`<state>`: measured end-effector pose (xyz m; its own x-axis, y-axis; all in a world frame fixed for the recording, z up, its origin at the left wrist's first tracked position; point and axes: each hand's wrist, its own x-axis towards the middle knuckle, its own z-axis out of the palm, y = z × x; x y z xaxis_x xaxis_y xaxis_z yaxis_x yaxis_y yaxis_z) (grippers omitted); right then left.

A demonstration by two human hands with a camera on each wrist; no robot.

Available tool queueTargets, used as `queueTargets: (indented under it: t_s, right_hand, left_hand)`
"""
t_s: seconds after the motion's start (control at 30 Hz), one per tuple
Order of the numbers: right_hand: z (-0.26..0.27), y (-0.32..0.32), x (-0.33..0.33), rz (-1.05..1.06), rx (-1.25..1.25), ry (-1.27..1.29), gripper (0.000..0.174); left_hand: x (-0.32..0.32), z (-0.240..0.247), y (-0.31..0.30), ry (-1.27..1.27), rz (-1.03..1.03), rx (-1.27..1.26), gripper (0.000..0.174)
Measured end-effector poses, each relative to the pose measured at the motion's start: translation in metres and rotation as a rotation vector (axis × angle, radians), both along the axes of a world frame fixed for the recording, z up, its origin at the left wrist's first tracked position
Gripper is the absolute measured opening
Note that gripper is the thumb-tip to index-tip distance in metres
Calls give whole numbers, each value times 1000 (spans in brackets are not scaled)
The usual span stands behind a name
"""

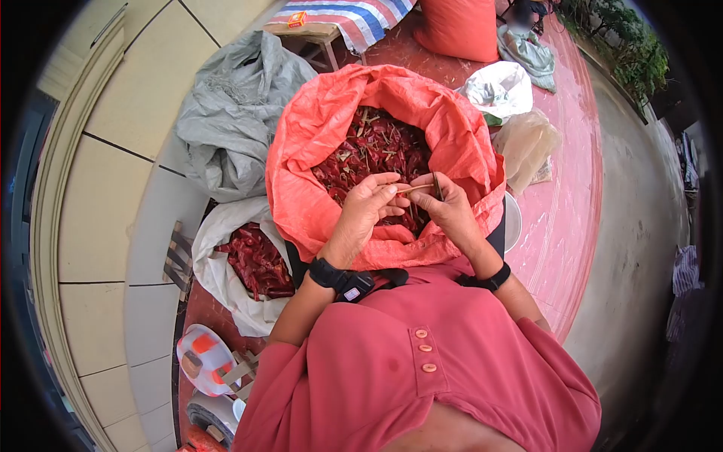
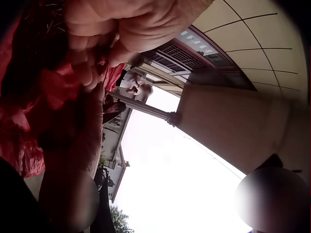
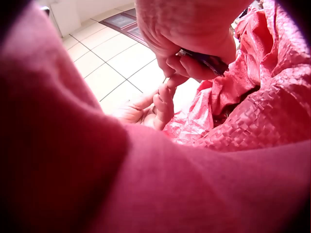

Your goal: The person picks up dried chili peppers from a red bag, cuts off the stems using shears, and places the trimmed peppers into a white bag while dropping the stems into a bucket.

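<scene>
A thin tan stem [image 1: 416, 187] spans the gap between the hands, over an orange-red woven sack [image 1: 301, 162] filled with dried red chillies [image 1: 376, 147]. The left hand [image 1: 367, 211] pinches the stem's left end between thumb and fingers. At its other end is the right hand [image 1: 453, 215], fingers bent. This hand also holds a slim dark object [image 3: 206, 60] with a small shiny part near one end; its kind I cannot tell. Seen from the right wrist, the fingertips of both hands nearly meet. The left wrist view is dark around the fingers.
Left of the big sack, a white sack [image 1: 252, 260] holds more red chillies, and a grey sack [image 1: 230, 113] lies behind it. A translucent tub [image 1: 205, 360] stands at lower left. White bag [image 1: 498, 89] and beige plastic bag [image 1: 523, 147] sit at right. Farther back is a striped-cloth-covered bench [image 1: 361, 22].
</scene>
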<state>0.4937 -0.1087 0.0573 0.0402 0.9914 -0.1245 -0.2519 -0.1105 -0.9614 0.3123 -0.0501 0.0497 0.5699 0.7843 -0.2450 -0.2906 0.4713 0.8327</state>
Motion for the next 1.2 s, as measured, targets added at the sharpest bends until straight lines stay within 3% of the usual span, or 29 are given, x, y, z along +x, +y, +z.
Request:
queueTargets:
  t_s: [0.07,0.33,0.6,0.7,0.77,0.87,1.0,1.1,1.17,1.2]
  right_hand:
    - [5,-3,0,-25,-32,134,13]
    - [0,-8,8,-116,-60,93,8]
    - [24,-41,62,-510,105,-286,5]
    - [14,-56,89,-636,96,-476,8]
    - [7,-67,105,-663,-66,-497,8]
    - [-40,-80,140,-713,-56,-572,10]
    - [-60,-86,150,-742,-175,-645,11]
    - [-52,-85,146,-751,-201,-643,15]
    - [-65,-85,154,-784,-138,-823,18]
    - [-62,-85,155,-776,-233,-921,21]
  left_hand:
    - [-2,4,-3,-20,-22,4,31]
    - [-10,1,-5,-146,-20,-53,36]
    - [-19,2,-8,12,-26,88,37]
    - [-22,4,-6,-61,-35,-36,31]
    - [-24,0,-4,-126,-42,-122,27]
    - [-28,-5,-2,-175,-40,-184,24]
    - [-32,-14,-3,-134,18,-191,22]
    - [-37,-8,-5,15,77,-64,21]
    - [-48,-2,-8,61,121,-3,20]
    - [-55,-1,-9,74,185,23,19]
